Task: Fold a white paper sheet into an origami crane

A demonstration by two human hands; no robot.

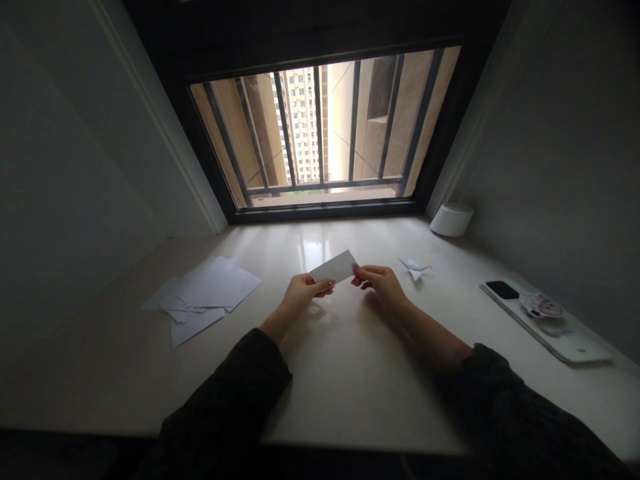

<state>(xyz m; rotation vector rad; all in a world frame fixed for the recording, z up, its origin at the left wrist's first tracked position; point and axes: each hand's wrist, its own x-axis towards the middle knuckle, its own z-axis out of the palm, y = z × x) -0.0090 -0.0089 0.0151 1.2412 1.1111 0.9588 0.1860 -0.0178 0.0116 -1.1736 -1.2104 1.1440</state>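
Between my two hands a small rectangular piece of white paper (334, 267) is held up, tilted with its right end higher. My left hand (304, 293) is closed on the lower left end, thumb lying over the front. The fingertips of my right hand (381, 281) pinch its right edge. Just right of that hand a folded white paper crane (415, 268) rests on the pale sill. A loose pile of white paper sheets (210, 290) lies left of my left hand, overlapping at various angles.
The glossy sill (330, 387) runs up to a dark-framed barred window (325, 133). A white roll-like object (451, 220) stands in the back right corner. Near the right wall lies a white phone (545, 321) with a cartoon grip on its back. Walls close in both sides.
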